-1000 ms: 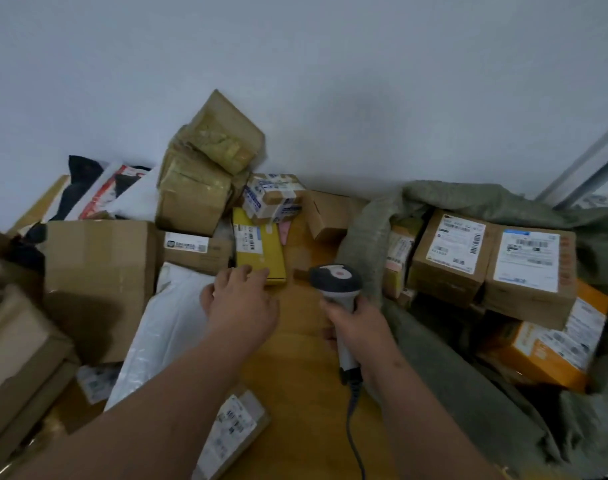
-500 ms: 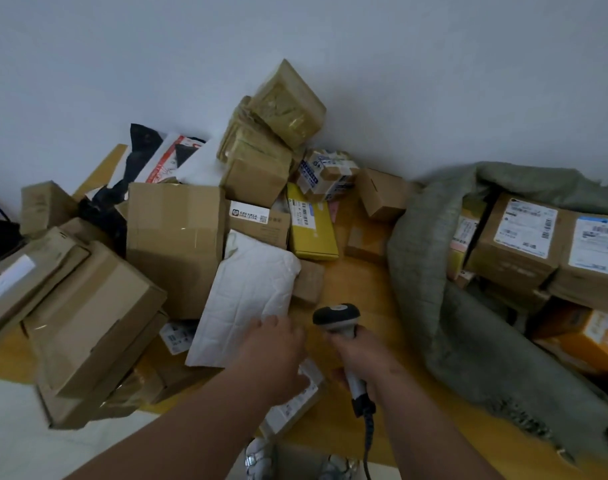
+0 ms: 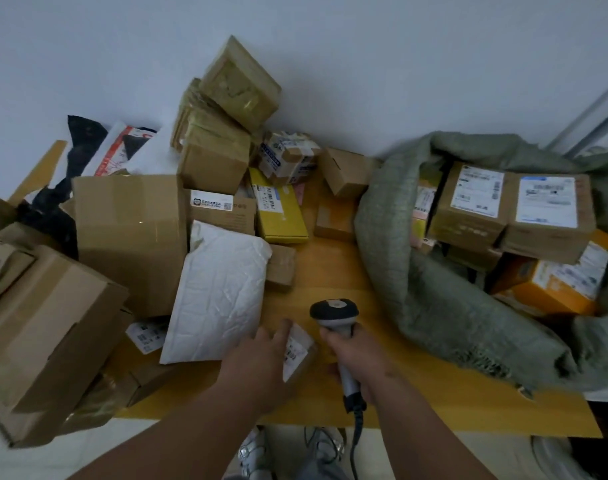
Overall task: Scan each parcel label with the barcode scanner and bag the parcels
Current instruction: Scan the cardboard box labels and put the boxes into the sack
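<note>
Brown cardboard parcels crowd a wooden table (image 3: 333, 271) as the right hand (image 3: 356, 355) grips the barcode scanner (image 3: 335, 315) and the left hand (image 3: 261, 362) rests, fingers extended, on a small labelled parcel (image 3: 297, 351) beside a grey-green sack (image 3: 434, 306).

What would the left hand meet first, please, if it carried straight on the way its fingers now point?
Probably nothing soon: the left hand, on the small labelled parcel, points over bare table; the small brown box lies farther along.

Small labelled parcel (image 3: 297, 351), seemingly cardboard, lies flat beside upright scanner (image 3: 335, 315).
</note>
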Tool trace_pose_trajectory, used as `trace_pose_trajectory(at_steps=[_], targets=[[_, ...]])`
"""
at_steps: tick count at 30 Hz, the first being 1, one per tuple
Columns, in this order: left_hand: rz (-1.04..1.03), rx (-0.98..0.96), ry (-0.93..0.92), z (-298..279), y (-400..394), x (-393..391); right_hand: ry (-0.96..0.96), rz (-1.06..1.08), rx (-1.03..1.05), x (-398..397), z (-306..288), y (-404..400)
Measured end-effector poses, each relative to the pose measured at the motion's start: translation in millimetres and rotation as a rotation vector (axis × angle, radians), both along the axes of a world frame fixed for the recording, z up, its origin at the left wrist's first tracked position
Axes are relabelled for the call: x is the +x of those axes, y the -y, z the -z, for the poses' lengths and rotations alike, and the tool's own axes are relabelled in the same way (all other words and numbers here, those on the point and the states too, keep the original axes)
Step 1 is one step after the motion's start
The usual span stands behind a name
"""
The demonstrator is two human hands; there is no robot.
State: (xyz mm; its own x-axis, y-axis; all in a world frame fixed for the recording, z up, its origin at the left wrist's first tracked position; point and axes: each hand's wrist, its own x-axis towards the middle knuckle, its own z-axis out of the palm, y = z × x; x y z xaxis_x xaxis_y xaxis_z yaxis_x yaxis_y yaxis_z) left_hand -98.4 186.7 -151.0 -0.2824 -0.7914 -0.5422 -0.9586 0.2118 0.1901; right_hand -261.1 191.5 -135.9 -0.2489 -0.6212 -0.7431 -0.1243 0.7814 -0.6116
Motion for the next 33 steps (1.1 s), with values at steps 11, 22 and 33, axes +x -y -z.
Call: trace_pose_trajectory(at_steps=[11,22,33], targets=[[-0.429,-0.068,-0.463,-41,34,-61,0.152,0.289,-0.259,-38,-31,30],[-0.623,0.258,-0.86,-73,48,-82,0.236,0.343,-0.353,-79,-51,36],[-0.773,-0.083,-0.934,-74,61,-91,0.233,0.097,-0.395,-101,-82,26]])
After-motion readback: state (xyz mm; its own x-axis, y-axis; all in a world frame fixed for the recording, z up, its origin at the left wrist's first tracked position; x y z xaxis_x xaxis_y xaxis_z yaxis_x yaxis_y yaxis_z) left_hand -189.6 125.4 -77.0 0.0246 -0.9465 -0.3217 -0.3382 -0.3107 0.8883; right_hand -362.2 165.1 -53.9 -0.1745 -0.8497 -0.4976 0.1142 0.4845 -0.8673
